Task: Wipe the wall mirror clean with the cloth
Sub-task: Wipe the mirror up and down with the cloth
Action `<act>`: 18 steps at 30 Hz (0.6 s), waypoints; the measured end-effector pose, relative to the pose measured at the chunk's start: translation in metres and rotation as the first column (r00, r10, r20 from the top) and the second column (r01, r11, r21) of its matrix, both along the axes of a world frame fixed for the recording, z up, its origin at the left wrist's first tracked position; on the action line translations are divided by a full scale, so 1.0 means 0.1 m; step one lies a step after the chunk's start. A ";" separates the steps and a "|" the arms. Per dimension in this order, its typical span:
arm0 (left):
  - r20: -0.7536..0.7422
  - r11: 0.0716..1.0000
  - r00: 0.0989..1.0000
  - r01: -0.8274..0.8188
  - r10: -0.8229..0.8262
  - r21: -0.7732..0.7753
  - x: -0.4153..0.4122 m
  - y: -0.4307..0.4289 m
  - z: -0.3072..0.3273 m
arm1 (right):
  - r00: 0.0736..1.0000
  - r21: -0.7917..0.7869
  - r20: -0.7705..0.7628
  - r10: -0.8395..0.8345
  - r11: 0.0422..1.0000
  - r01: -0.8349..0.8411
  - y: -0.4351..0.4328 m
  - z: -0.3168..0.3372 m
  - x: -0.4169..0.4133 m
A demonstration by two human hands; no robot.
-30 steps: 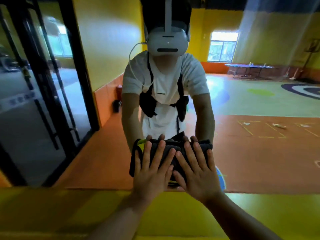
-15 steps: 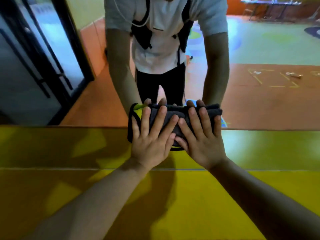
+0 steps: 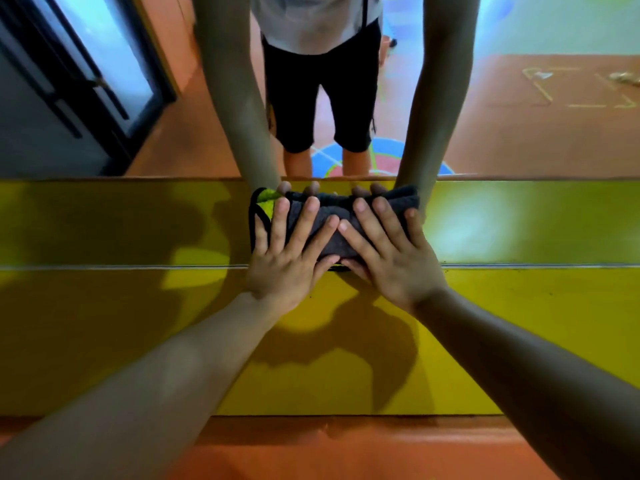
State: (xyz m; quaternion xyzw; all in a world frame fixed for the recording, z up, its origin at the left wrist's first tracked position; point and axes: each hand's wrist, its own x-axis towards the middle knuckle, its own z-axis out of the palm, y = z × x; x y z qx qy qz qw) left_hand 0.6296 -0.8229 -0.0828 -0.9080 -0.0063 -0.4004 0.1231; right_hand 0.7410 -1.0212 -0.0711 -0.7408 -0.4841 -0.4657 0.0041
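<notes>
Pressing flat with spread fingers, left hand [image 3: 287, 261] and right hand [image 3: 393, 261] cover a folded grey cloth [image 3: 334, 206].
Cloth lies against the wall mirror [image 3: 519, 133]'s bottom edge.

This looks like a sports or play hall: the wall mirror [image 3: 502, 36] throws back a wide orange floor [image 3: 519, 150] painted with a blue, red and green target circle [image 3: 388, 157] and yellow line markings [image 3: 540, 88], and it runs out to a pale green zone at the far end. Black-framed glass doors [image 3: 104, 74] stand off to the left in the reflection. Glossy yellow panelling [image 3: 138, 341] runs beneath the glass, down to an orange strip [image 3: 346, 452] at the bottom.
</notes>
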 end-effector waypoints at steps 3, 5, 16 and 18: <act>-0.053 1.000 0.999 -0.004 0.004 0.009 0.00 -0.07 -0.15 | 0.999 -0.062 0.031 0.006 0.998 -0.004 -0.12 -0.11 0.05; -0.065 1.000 0.998 -0.010 0.010 -0.010 0.03 -0.16 -0.21 | 0.999 -0.089 0.047 0.024 0.996 -0.020 -0.21 -0.15 0.09; -0.034 0.998 0.998 0.057 -0.057 0.028 0.52 -1.05 -0.20 | 0.997 -0.150 0.054 -0.056 0.987 0.063 -1.21 -0.13 0.44; -0.053 0.998 0.997 0.065 -0.065 0.004 0.53 -1.08 -0.12 | 0.998 -0.162 0.031 -0.055 0.985 0.059 -1.26 -0.02 0.43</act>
